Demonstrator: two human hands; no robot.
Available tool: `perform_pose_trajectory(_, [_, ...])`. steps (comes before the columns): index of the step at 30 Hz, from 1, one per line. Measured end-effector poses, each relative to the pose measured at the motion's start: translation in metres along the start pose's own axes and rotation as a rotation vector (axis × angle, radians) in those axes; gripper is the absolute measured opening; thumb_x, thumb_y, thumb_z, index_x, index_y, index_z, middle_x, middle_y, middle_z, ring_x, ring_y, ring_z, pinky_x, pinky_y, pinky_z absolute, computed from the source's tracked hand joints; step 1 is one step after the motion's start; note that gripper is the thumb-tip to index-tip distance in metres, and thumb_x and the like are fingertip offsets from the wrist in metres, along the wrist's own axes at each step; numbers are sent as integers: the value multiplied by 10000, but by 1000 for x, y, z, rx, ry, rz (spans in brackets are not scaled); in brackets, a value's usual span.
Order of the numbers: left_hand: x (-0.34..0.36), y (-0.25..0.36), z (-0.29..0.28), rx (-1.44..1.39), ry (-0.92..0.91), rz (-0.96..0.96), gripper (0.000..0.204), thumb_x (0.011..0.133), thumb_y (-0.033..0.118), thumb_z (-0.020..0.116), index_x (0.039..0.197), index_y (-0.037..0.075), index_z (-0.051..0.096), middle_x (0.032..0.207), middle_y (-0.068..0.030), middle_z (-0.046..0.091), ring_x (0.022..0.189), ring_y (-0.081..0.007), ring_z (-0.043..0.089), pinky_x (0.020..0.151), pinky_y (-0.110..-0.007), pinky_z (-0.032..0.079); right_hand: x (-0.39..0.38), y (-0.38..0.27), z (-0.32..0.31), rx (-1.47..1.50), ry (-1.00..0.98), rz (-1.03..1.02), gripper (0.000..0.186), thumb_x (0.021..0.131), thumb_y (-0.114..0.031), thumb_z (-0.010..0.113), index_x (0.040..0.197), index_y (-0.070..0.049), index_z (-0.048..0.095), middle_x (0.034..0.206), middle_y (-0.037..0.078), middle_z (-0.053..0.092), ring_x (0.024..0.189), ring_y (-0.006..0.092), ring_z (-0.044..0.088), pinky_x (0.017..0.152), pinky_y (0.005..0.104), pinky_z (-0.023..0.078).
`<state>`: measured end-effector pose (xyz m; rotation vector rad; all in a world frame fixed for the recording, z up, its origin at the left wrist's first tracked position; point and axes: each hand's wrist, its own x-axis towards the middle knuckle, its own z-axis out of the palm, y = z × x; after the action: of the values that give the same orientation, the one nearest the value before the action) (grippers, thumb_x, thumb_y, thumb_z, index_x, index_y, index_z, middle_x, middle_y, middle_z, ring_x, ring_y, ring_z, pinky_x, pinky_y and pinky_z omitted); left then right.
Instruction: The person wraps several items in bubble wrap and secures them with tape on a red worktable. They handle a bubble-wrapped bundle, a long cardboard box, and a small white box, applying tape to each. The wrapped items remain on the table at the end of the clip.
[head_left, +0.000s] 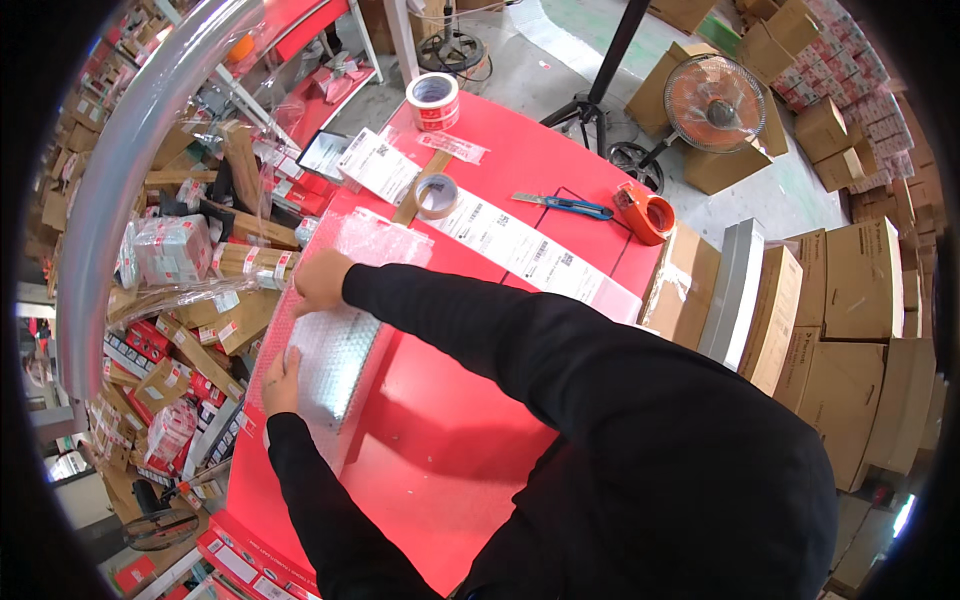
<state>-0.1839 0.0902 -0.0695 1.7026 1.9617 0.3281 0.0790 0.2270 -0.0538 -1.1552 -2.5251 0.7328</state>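
Observation:
A silvery package in bubble wrap [335,370] lies along the left side of the red table [440,400]. My right hand [322,283] is closed on the bubble wrap at the package's far end, its arm reaching across from the right. Nearer to me, my left hand [282,383] grips the package's left edge, thumb on top, its other fingers partly hidden. More bubble wrap [375,240] spreads flat beyond my right hand. What is inside the wrap cannot be made out.
Beyond the package lie a strip of white labels [500,240], a tan tape roll [436,196], a larger tape roll [433,100], a blue utility knife [575,206] and a red tape dispenser [643,213]. Cartons [850,280] stand at right; clear plastic film [100,250] arches at left.

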Motion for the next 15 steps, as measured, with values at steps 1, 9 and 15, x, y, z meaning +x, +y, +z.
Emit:
perform_pose_trajectory(1, [0, 14, 5, 92, 23, -2, 604, 1053, 531, 602, 1353, 14, 683, 1200, -303, 714, 1130, -444, 682, 986, -460, 504, -3, 4, 7, -80, -9, 7, 663, 893, -722, 655, 989, -90, 832, 957, 163, 794, 920, 366, 772, 907, 641, 510])
perform_pose_trajectory(9, [-146, 90, 50, 30, -155, 113, 526, 979, 441, 727, 1282, 11, 712, 1057, -212, 754, 801, -381, 708, 734, -465, 542, -177, -14, 17, -151, -119, -207, 491, 994, -541, 631, 1071, -80, 782, 1030, 122, 777, 1041, 331, 720, 1106, 633, 419])
perform_pose_trajectory(15, [-180, 104, 56, -109, -58, 169, 547, 904, 465, 814, 1255, 50, 755, 1036, -183, 774, 794, -345, 721, 728, -438, 571, -280, 84, -58, 176, 382, 104, 454, 998, -208, 653, 1413, -32, 608, 1366, 198, 637, 1268, 410, 585, 1107, 533, 446])
